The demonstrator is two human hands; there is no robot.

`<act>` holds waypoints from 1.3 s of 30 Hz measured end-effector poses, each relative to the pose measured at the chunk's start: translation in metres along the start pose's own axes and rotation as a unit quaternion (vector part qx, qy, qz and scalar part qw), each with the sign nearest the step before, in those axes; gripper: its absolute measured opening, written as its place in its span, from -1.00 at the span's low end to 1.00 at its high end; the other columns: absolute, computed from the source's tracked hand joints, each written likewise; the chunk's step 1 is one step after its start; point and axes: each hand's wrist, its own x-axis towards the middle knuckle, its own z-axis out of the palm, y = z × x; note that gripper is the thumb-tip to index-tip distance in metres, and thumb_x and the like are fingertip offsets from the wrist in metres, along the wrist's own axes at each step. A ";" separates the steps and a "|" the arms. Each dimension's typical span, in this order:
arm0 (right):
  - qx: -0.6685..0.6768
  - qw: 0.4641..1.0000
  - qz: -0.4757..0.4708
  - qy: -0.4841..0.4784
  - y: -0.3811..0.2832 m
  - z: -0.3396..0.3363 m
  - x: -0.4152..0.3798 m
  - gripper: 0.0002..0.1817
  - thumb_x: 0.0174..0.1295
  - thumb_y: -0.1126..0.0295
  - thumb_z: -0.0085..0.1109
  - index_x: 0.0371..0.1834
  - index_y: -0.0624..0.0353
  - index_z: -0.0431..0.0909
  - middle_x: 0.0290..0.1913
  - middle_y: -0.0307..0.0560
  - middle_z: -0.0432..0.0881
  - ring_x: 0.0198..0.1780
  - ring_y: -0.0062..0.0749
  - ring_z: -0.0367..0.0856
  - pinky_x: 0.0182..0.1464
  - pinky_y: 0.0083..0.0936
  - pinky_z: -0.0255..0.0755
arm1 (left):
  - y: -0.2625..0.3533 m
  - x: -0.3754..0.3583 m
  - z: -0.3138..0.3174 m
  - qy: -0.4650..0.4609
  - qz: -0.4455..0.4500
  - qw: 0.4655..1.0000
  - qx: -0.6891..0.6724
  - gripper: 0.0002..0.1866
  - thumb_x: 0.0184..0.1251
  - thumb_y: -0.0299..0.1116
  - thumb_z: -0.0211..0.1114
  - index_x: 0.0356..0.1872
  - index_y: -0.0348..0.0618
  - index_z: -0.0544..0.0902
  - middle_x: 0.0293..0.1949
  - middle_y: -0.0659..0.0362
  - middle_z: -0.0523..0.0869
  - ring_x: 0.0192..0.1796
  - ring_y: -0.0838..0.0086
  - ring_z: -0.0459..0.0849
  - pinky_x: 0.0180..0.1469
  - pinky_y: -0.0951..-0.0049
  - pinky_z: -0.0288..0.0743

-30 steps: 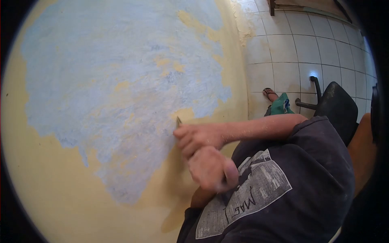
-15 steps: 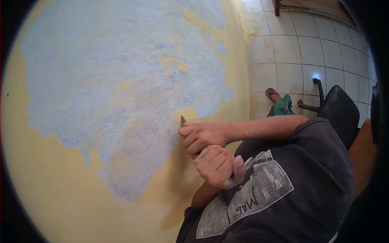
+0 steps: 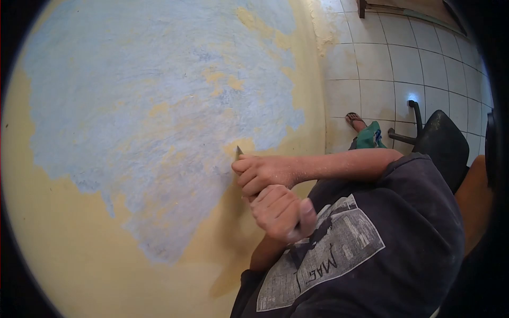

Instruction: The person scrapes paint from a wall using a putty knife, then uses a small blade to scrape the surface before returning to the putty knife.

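Note:
My right hand (image 3: 265, 172) is closed around a small pointed metal blade (image 3: 239, 150), whose tip sticks out past the thumb and forefinger. The tip is at a yellow spot beside the bluish bare area (image 3: 159, 127) of a yellow painted wall (image 3: 79, 238). Just below, against the right hand, is my left hand (image 3: 278, 213), its fingers curled and its thumb raised. Whatever it grips is hidden by the fingers. Pale dust covers both hands and the right forearm.
To the right of the wall lies a floor of white tiles (image 3: 376, 61). A sandalled foot (image 3: 354, 120) and green cloth (image 3: 369, 137) show beyond my dark shirt (image 3: 408, 228). A black chair (image 3: 442, 148) stands at the right, and a piece of furniture (image 3: 413, 16) at the top.
The wall, floor and hands all sit slightly higher in the view. Both hands keep the same grip, and the blade tip has barely moved against the wall.

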 end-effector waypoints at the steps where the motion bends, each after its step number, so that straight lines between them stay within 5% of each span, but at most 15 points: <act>1: -0.007 1.000 0.014 -0.010 0.001 -0.007 0.000 -0.69 -0.03 0.10 0.26 -0.62 0.03 0.39 -0.47 -0.25 0.41 -0.21 -0.21 0.31 -0.09 -0.27 0.21 | 0.001 0.000 -0.001 0.018 0.001 1.000 -0.017 -0.73 0.08 -0.54 0.19 -0.78 -0.25 0.41 -0.75 0.13 0.44 -0.72 0.31 0.41 -0.58 0.39 0.29; 3: -0.006 1.000 -0.022 0.011 -0.007 -0.007 0.005 -0.74 0.08 0.16 0.26 -0.56 0.05 0.47 -0.48 -0.25 0.38 -0.26 -0.22 0.28 -0.12 -0.27 0.19 | 0.004 -0.006 -0.004 0.046 -0.006 0.997 -0.058 -0.72 0.09 -0.54 0.19 -0.77 -0.26 0.41 -0.75 0.13 0.45 -0.72 0.31 0.41 -0.59 0.39 0.30; 6: -0.010 0.999 -0.030 0.020 0.004 -0.006 -0.002 -0.76 0.13 0.19 0.26 -0.53 0.06 0.52 -0.49 -0.25 0.37 -0.29 -0.22 0.27 -0.14 -0.26 0.18 | 0.002 -0.001 -0.004 0.026 0.016 0.997 0.072 -0.72 0.11 -0.53 0.18 -0.77 -0.28 0.42 -0.75 0.11 0.45 -0.73 0.30 0.41 -0.60 0.38 0.29; 10: -0.007 1.000 0.010 0.015 -0.002 -0.005 0.000 -0.72 -0.04 0.09 0.27 -0.58 0.03 0.47 -0.47 -0.25 0.42 -0.21 -0.24 0.31 -0.10 -0.25 0.20 | -0.001 -0.005 -0.001 0.048 -0.002 0.997 -0.065 -0.72 0.12 -0.53 0.19 -0.77 -0.27 0.43 -0.75 0.10 0.45 -0.72 0.30 0.42 -0.61 0.38 0.28; 16: 0.002 1.000 -0.008 0.017 0.001 -0.008 -0.001 -0.78 0.16 0.18 0.21 -0.51 0.06 0.53 -0.48 -0.25 0.38 -0.26 -0.23 0.27 -0.17 -0.26 0.16 | -0.006 0.001 0.000 0.014 0.006 0.999 -0.033 -0.79 0.00 -0.56 0.20 -0.76 -0.27 0.45 -0.75 0.12 0.42 -0.73 0.33 0.41 -0.63 0.39 0.26; 19: -0.007 1.000 -0.012 0.019 -0.007 -0.003 0.003 -0.71 -0.05 0.10 0.27 -0.59 0.05 0.47 -0.47 -0.27 0.41 -0.21 -0.25 0.31 -0.11 -0.25 0.20 | 0.007 0.003 -0.002 0.026 0.031 0.997 -0.059 -0.64 0.23 -0.46 0.09 -0.80 -0.24 0.43 -0.78 0.16 0.41 -0.74 0.37 0.42 -0.61 0.43 0.33; 22: -0.012 1.000 0.018 0.001 0.005 -0.005 -0.003 -0.71 -0.06 0.11 0.27 -0.60 0.04 0.45 -0.48 -0.26 0.40 -0.22 -0.25 0.30 -0.11 -0.24 0.19 | -0.001 0.000 0.001 0.026 0.011 1.000 -0.002 -0.63 0.21 -0.44 0.10 -0.81 -0.26 0.42 -0.79 0.17 0.41 -0.75 0.38 0.41 -0.61 0.49 0.29; 25: -0.004 0.998 -0.025 0.059 -0.006 -0.006 0.002 -0.79 0.14 0.19 0.22 -0.51 0.05 0.54 -0.50 -0.27 0.37 -0.30 -0.24 0.27 -0.17 -0.27 0.16 | 0.005 0.001 -0.002 0.008 0.016 0.998 -0.054 -0.70 0.09 -0.51 0.16 -0.81 -0.25 0.41 -0.78 0.15 0.41 -0.74 0.35 0.40 -0.61 0.45 0.27; 31: -0.008 1.000 0.006 0.025 -0.002 -0.003 -0.002 -0.78 0.10 0.14 0.24 -0.50 0.03 0.55 -0.45 -0.26 0.41 -0.25 -0.23 0.28 -0.14 -0.27 0.17 | 0.005 0.000 -0.002 0.022 -0.015 0.998 -0.053 -0.70 0.09 -0.54 0.19 -0.80 -0.25 0.40 -0.77 0.13 0.41 -0.73 0.32 0.40 -0.60 0.43 0.26; 36: 0.004 1.000 0.009 0.024 -0.005 0.001 0.001 -0.72 -0.12 0.11 0.31 -0.59 0.04 0.47 -0.46 -0.26 0.43 -0.20 -0.24 0.31 -0.10 -0.25 0.19 | 0.000 0.000 0.003 0.046 0.003 0.999 -0.026 -0.60 0.25 -0.48 0.11 -0.82 -0.25 0.37 -0.79 0.16 0.36 -0.74 0.38 0.39 -0.62 0.48 0.22; 39: -0.001 0.999 0.003 0.045 -0.003 0.003 0.000 -0.72 -0.13 0.11 0.31 -0.59 0.03 0.47 -0.47 -0.27 0.43 -0.21 -0.26 0.31 -0.10 -0.26 0.19 | 0.010 -0.001 -0.006 0.031 0.009 0.996 -0.080 -0.68 0.11 -0.54 0.19 -0.81 -0.25 0.38 -0.77 0.14 0.42 -0.74 0.32 0.40 -0.59 0.40 0.28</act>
